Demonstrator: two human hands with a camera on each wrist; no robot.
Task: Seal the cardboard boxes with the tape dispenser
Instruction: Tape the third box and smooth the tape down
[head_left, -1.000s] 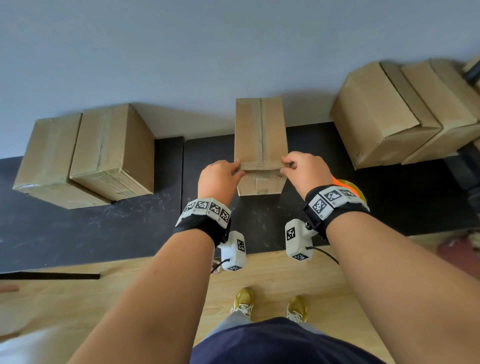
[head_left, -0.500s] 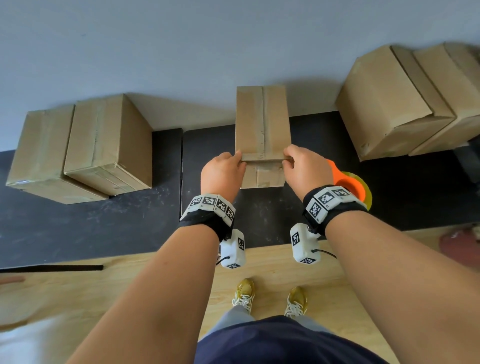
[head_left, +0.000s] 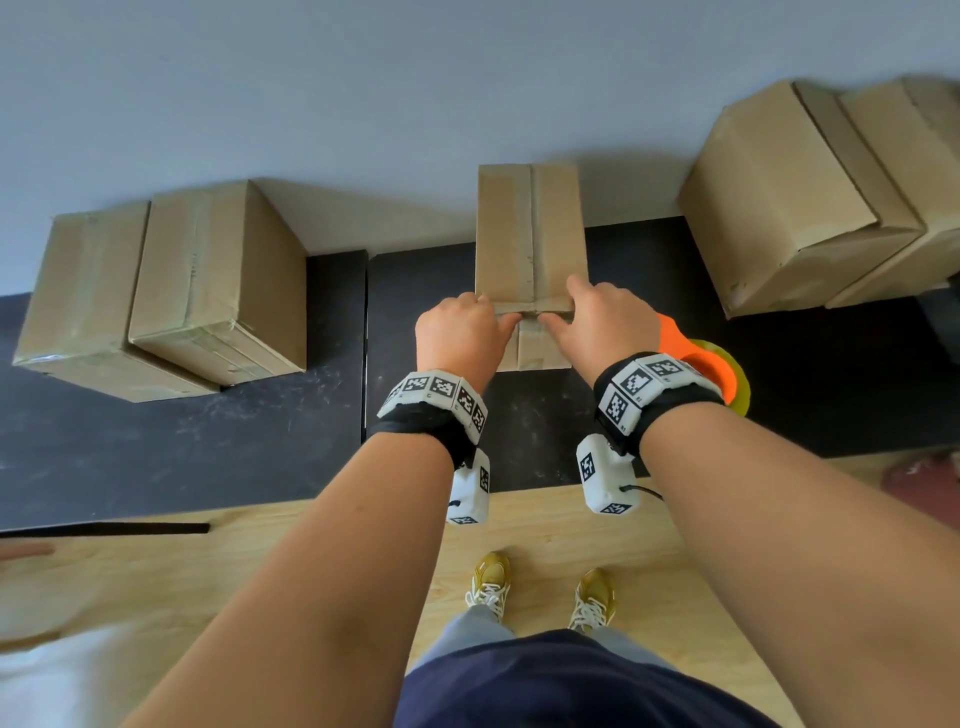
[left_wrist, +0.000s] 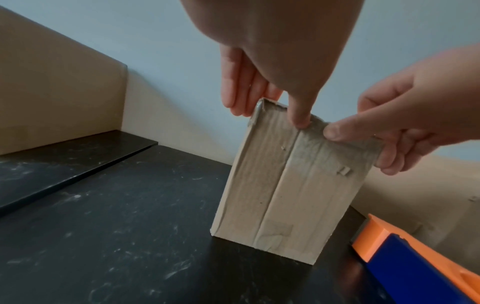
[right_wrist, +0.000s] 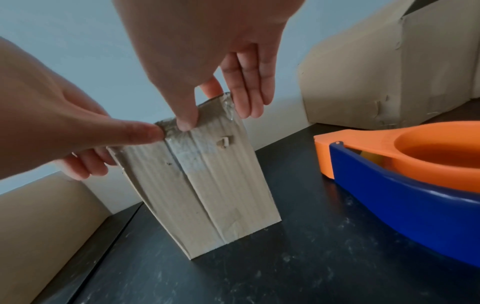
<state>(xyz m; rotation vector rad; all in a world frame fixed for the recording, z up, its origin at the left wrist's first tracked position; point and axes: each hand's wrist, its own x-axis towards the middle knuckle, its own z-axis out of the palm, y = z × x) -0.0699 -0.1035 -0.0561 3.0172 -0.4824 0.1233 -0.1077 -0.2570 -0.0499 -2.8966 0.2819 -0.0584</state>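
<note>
A small upright cardboard box (head_left: 530, 228) stands on the black table (head_left: 260, 441), with tape along its centre seam and over its near top edge. My left hand (head_left: 460, 332) holds the box's left top corner, fingers down the side and thumb pressing the taped edge (left_wrist: 300, 121). My right hand (head_left: 602, 327) holds the right top corner the same way, its thumb (right_wrist: 185, 121) on the tape. Both thumb tips nearly meet at the seam. The orange and blue tape dispenser (head_left: 711, 364) lies on the table just right of the box, held by neither hand.
Two larger taped boxes (head_left: 218, 280) sit side by side at the left against the wall. Two more boxes (head_left: 779, 197) stand at the back right. A thin black bar (head_left: 104, 529) lies at the table's near left edge, above the wooden floor.
Both thumbs have slid inward along the box's near top edge, from its outer corners toward the centre seam. The box and dispenser have stayed in place.
</note>
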